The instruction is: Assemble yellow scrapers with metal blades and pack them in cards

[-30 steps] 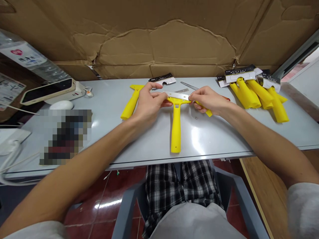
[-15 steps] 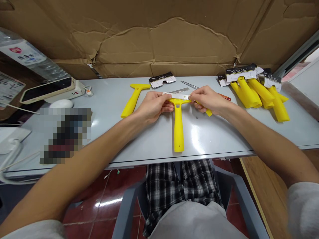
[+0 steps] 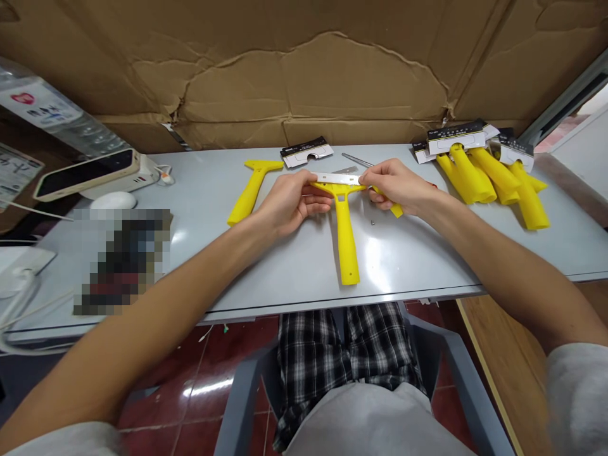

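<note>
A yellow T-shaped scraper (image 3: 348,247) is held at its head, its handle pointing toward me. A flat metal blade (image 3: 335,178) with slots lies along the top of the head. My left hand (image 3: 298,197) pinches the left end of blade and head, thumb on top. My right hand (image 3: 392,183) pinches the right end the same way. A yellow piece (image 3: 397,209) pokes out beneath my right hand; whether it is held I cannot tell. Behind the head, another metal blade (image 3: 350,170) is partly hidden. A small screw (image 3: 373,222) lies right of the handle.
Another yellow scraper handle (image 3: 249,193) lies left, near a black-and-white card (image 3: 306,152). A screwdriver (image 3: 357,159) is partly behind my right hand. Several carded yellow scrapers (image 3: 503,180) sit at right. A phone (image 3: 85,174), a white mouse (image 3: 113,201) and a bottle (image 3: 61,107) are at left.
The scraper has tilted, its handle end swinging right. My left thumb has slid left, so more of the blade's top shows. My right hand keeps its pinch.
</note>
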